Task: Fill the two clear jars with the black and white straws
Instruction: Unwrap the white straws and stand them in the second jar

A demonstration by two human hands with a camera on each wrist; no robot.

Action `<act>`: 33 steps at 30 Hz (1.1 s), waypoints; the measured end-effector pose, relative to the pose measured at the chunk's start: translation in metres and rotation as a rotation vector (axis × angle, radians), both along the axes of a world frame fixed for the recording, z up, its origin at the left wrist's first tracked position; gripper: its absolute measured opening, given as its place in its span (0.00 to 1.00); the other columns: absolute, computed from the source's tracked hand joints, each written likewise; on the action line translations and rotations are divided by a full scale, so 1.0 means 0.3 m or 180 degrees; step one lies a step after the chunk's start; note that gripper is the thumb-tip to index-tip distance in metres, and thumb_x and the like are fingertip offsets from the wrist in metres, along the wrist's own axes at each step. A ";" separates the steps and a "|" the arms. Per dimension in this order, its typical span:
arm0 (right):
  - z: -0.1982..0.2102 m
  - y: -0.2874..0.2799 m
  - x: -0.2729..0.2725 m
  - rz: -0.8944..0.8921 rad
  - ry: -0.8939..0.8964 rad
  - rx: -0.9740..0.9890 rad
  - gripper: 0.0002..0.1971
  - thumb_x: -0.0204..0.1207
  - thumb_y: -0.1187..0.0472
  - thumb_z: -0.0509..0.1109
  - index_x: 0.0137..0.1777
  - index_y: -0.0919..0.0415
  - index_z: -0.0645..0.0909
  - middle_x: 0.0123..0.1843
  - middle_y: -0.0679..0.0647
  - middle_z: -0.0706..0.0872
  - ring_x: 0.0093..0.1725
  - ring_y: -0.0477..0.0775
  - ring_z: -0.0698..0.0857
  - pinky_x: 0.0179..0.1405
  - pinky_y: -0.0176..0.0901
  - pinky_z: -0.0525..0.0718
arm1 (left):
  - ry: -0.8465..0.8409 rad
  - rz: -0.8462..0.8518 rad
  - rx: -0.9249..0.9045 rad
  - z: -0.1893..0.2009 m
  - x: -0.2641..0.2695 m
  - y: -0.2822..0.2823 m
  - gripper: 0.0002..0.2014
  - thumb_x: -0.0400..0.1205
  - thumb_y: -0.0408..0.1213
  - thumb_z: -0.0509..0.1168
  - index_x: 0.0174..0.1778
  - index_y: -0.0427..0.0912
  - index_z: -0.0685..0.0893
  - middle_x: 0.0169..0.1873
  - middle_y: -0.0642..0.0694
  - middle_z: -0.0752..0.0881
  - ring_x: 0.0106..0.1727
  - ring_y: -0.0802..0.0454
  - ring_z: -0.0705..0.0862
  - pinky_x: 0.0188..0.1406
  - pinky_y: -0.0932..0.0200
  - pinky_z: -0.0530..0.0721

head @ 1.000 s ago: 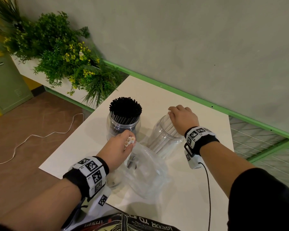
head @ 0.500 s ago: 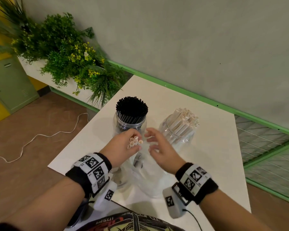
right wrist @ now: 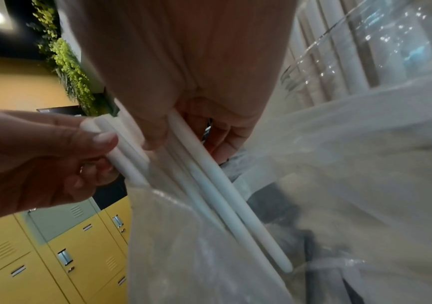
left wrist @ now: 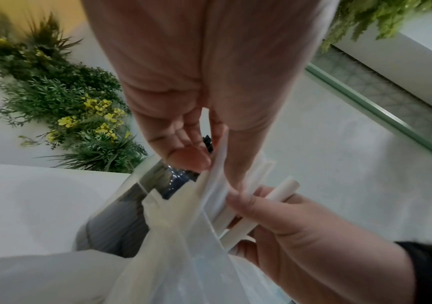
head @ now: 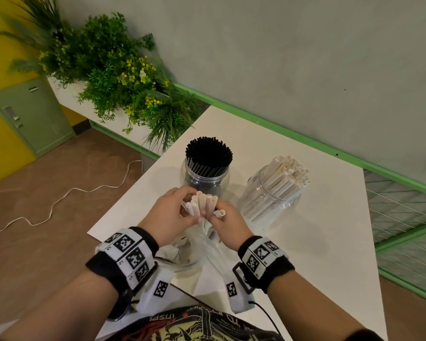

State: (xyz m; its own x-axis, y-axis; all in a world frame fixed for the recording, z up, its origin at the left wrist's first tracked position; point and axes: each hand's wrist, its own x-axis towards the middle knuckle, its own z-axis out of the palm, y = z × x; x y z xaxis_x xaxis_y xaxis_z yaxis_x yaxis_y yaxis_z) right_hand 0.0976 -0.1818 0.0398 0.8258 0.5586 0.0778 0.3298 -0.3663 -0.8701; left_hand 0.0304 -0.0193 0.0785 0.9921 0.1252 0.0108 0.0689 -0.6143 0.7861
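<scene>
Above white table, hands pinching white straws.

White straws between both hands

Both forearms are reaching forward and angling inward, each wrist wearing a black band with marker tags. The left hand and the right hand are meeting knuckle to knuckle, fingers curling round one shared bundle. The left thumb is pressing just beside the right fingertips.
</scene>
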 end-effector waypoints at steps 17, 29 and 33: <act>0.049 -0.068 0.025 0.0511 0.1897 -0.0082 0.28 0.70 0.71 0.67 0.70 0.51 0.74 0.61 0.44 0.82 0.61 0.37 0.80 0.61 0.35 0.78 | 0.0017 0.0020 -0.0343 0.000 0.008 -0.030 0.09 0.75 0.37 0.74 0.50 0.51 0.86 0.42 0.56 0.88 0.40 0.62 0.86 0.40 0.78 0.76; -0.006 -0.008 -0.018 -0.0312 0.0881 0.0518 0.20 0.66 0.52 0.76 0.54 0.63 0.83 0.49 0.59 0.89 0.50 0.55 0.88 0.54 0.51 0.85 | -0.0142 0.0160 -0.0523 -0.007 0.006 -0.044 0.06 0.78 0.34 0.71 0.46 0.51 0.87 0.43 0.54 0.88 0.45 0.64 0.85 0.51 0.70 0.82; 0.039 -0.027 -0.004 -0.0562 0.0770 0.0985 0.11 0.74 0.69 0.73 0.55 0.65 0.79 0.44 0.52 0.87 0.46 0.45 0.86 0.45 0.36 0.83 | -0.0232 0.0243 0.0109 -0.042 0.004 -0.027 0.06 0.76 0.43 0.72 0.47 0.56 0.87 0.58 0.56 0.77 0.61 0.55 0.77 0.62 0.54 0.77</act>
State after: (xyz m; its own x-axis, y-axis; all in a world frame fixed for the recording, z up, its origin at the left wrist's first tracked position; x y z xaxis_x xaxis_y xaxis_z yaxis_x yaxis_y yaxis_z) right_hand 0.0965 -0.1900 0.0514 0.9217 0.3878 0.0120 0.0585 -0.1085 -0.9924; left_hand 0.0315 -0.0275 0.0659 0.9761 0.1986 0.0883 0.0598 -0.6360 0.7693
